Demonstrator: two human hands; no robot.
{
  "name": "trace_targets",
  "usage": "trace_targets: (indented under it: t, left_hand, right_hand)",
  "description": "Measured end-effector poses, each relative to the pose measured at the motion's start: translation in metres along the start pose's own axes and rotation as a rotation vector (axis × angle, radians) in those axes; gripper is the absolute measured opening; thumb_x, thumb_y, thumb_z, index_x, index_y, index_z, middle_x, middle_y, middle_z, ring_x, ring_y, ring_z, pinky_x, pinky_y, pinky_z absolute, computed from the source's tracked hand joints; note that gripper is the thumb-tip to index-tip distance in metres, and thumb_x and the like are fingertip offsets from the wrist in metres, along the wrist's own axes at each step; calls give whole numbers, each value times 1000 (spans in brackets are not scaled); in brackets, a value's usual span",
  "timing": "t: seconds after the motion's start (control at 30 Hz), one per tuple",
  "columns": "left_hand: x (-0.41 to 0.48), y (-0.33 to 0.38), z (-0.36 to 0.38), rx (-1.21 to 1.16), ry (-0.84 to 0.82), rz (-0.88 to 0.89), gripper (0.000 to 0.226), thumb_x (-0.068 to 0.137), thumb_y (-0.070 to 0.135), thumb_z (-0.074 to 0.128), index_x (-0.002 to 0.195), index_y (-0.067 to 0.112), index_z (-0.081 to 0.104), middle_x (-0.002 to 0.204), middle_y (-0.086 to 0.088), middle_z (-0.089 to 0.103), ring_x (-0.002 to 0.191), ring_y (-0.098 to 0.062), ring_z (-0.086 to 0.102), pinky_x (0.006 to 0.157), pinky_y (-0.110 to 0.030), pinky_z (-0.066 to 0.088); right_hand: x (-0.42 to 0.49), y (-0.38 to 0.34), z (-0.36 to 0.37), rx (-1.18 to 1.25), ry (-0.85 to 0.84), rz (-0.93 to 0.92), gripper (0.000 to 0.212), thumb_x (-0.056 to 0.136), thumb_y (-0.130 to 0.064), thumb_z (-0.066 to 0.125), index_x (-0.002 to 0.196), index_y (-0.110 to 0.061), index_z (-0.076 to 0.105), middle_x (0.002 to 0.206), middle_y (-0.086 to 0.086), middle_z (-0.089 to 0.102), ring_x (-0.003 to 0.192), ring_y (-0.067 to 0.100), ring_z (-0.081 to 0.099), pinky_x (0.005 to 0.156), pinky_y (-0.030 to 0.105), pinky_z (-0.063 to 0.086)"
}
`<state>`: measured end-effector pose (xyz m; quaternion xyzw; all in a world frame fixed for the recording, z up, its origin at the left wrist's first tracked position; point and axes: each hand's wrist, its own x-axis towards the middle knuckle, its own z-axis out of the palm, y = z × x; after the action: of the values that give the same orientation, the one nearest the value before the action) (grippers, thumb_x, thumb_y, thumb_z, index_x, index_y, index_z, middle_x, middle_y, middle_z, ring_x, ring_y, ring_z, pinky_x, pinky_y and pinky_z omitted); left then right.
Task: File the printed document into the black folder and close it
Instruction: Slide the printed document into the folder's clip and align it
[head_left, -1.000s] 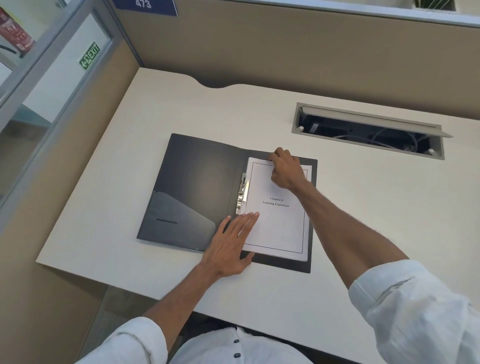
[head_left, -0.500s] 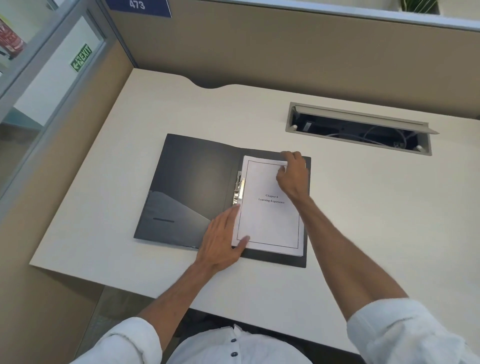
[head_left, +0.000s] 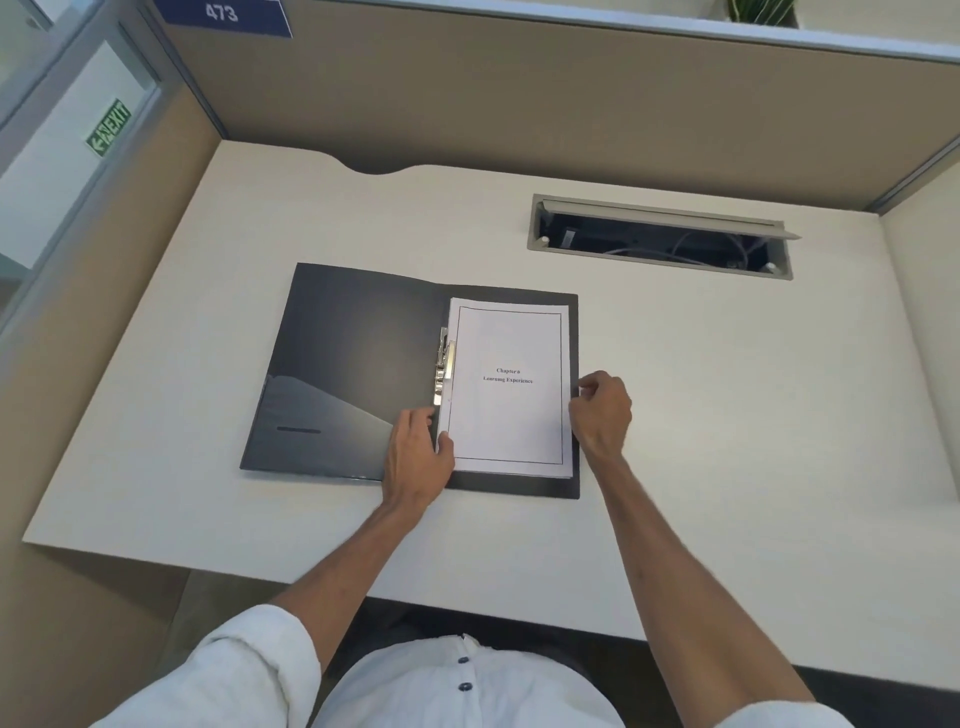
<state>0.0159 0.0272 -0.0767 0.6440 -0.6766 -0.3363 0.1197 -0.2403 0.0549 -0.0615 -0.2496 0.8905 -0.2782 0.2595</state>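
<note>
Left grip (head_left: 418, 449) resting half-curled at the near left corner of the printed document (head_left: 508, 387), thumb on the paper edge, holding nothing up, just pinning. Right grip (head_left: 602, 410) loosely curled at the right edge of the black folder (head_left: 358, 364), fingertips touching or just beside the cover edge; whether anything is pinched there, cannot tell. Document lying flat on the folder's right-hand half, roughly mid-bench, closer to the near edge than to the open cable tray (head_left: 660, 236) toward the far right corner. Left margin tucked right against the metal spring clip (head_left: 444, 366) on the spine; clamped under it or merely beside it, hard to say from up here.

Orientation now: portrait, long axis running near edge to far edge of the bench, title reading upright toward the person, top of the page toward the far edge. Folder splayed wide open, its long spread lying left to right, spine parallel to the paper's long side, pocketed left cover flat on the bench.

Handling, by the look of it: light stack of thin sheets, floppy, prone to fanning or sliding if nudged sideways, so best steadied flat near the spine. Folder covers thin plastic, flexible, probably a bit slick. Likely best hold for closing: outer left edge of the pocketed cover, swung over rightward while paper stays pinned.
</note>
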Motion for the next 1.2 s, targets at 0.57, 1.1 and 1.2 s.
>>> trace_targets:
  t: [0.57, 1.1, 1.2]
  left_hand:
    - [-6, 2, 4, 8, -26, 14, 27, 105, 15, 62, 131, 13, 67, 123, -6, 63, 108, -31, 69, 97, -50, 61]
    - [26, 7, -18, 93, 102, 86, 30, 106, 19, 63, 136, 15, 65, 126, -3, 64, 118, -28, 61, 95, -47, 61]
    - [46, 15, -27, 155, 104, 134, 44, 106, 20, 62, 150, 15, 59, 140, -4, 62, 129, -27, 57, 100, -46, 60]
  right_hand:
    - [-19, 0, -5, -77, -135, 40, 33, 87, 8, 50, 114, 12, 70, 119, 25, 76, 115, 47, 71, 95, 51, 61]
    - [-9, -20, -6, -236, -227, -397, 47, 102, -13, 64, 149, -9, 59, 145, 9, 57, 138, 28, 55, 106, 42, 54]
    - [-7, -35, 4, -423, -360, -551, 63, 103, -22, 66, 163, -17, 47, 160, 5, 45, 151, 26, 43, 110, 45, 55]
